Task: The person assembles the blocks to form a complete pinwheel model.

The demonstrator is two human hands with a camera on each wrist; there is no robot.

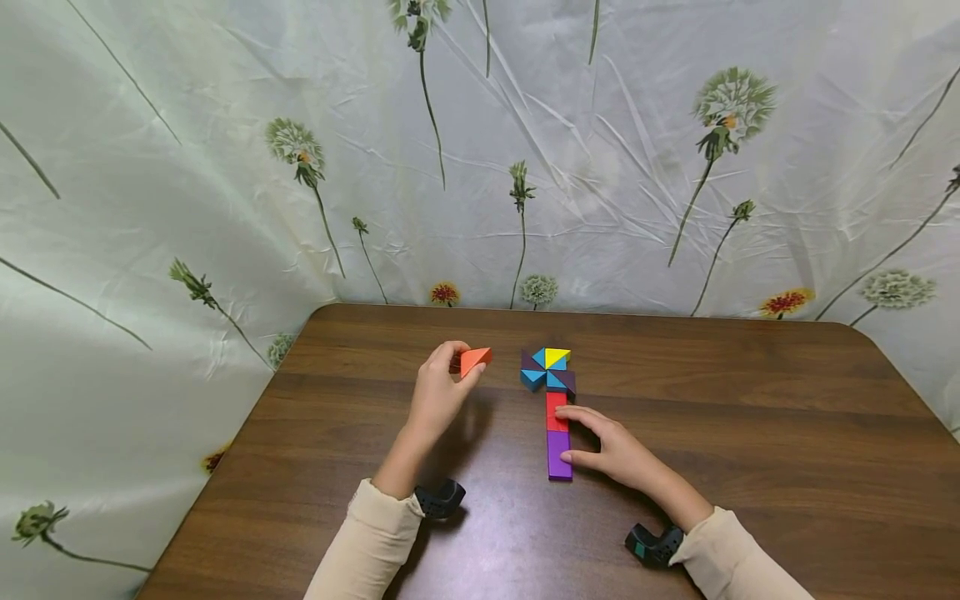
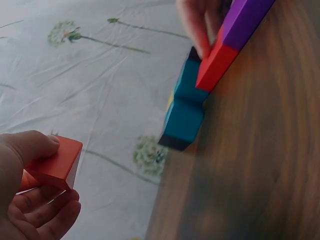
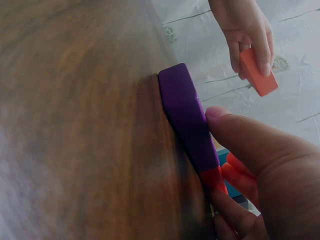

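Note:
My left hand [image 1: 438,387] pinches an orange triangular block [image 1: 476,360] between thumb and fingers, held up over the table left of the block figure. In the left wrist view the thumb lies across a flat face of the orange block [image 2: 62,157]. The right hand [image 1: 618,450] rests beside the column, its thumb on the purple block [image 1: 558,457] and a fingertip on the red block [image 1: 556,410]. Above the red one, several triangular blocks form a pinwheel, with blue [image 1: 533,379], yellow [image 1: 557,356] and dark pieces [image 1: 529,362]. The purple block [image 3: 182,110] stands nearest in the right wrist view.
The blocks lie on a brown wooden table [image 1: 750,417]. Behind and to the left hangs a pale curtain [image 1: 600,167] printed with dandelions. Each wrist wears a black camera band, the left band [image 1: 441,499] and the right band [image 1: 652,546] both low over the table.

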